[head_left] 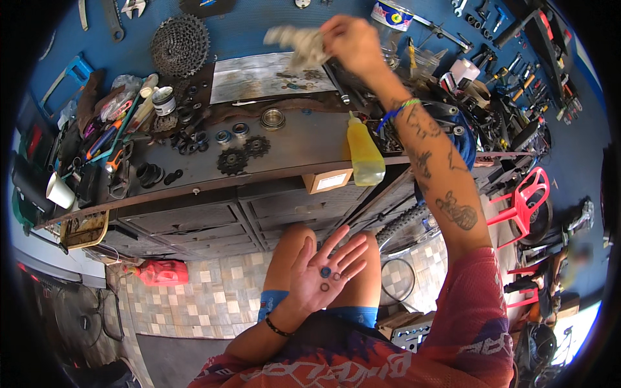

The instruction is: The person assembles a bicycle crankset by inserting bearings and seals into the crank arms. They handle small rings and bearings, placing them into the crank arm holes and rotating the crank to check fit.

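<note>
My left hand (328,275) is held palm up over my thighs, its fingers spread. On the palm lie a small dark blue ring (325,272) and two thin small rings (325,287). Up over the back of the workbench, my right hand (352,44) grips a pale rag (301,45), smeared by motion. Below that arm, a squeeze bottle of yellow liquid (363,152) stands at the bench's front edge. Two dark toothed pulley wheels (231,161), two small bearings (240,130) and a round metal tin (272,119) rest on the benchtop.
A stained paper sheet (236,81) lies at the back, beneath a large sprocket cassette (180,45) on the wall. Tools and a white cup (59,191) crowd the left end. A red jug (162,273) stands on the floor; red chairs (527,200) are at right.
</note>
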### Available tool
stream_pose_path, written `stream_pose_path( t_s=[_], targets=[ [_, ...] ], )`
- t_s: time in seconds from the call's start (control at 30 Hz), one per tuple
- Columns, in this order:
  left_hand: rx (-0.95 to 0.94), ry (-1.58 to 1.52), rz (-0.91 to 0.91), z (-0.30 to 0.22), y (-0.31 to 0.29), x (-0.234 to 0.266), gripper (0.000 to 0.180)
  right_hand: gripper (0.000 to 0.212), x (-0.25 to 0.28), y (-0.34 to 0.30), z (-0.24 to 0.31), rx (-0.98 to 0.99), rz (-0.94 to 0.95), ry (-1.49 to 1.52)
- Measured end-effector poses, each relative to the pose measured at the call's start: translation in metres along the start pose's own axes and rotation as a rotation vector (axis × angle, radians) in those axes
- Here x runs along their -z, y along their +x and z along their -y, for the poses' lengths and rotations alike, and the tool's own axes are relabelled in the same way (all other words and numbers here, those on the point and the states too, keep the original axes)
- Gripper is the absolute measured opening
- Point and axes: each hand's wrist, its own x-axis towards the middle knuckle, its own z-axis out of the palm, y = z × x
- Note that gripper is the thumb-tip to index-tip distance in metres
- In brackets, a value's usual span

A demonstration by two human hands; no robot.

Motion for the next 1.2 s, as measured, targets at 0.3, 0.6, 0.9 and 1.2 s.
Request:
stream_pose_path(
  t_s=[0.3,0.6,0.9,1.2],
  targets=[
    [-0.01,0.033,0.001,-0.007,0.003,0.003,0.085,0.039,0.02,-0.015,-0.019,0.117,0.029,-1.01],
    [-0.032,-0.049,-0.014,-0.014,0.004,0.001,0.084,0.017,-0.008,-0.094,0.005,0.158,0.547,-0.284],
    [-0.081,-0.006,-0.029,-0.018,0.002,0.001,0.089,0.018,-0.014,-0.076,0.006,-0.009,0.741,0.033],
    [-0.087,-0.048,0.023,-0.017,0.003,-0.009,0.089,0.022,-0.007,-0.062,-0.026,-0.221,0.987,0.212]
  ],
)
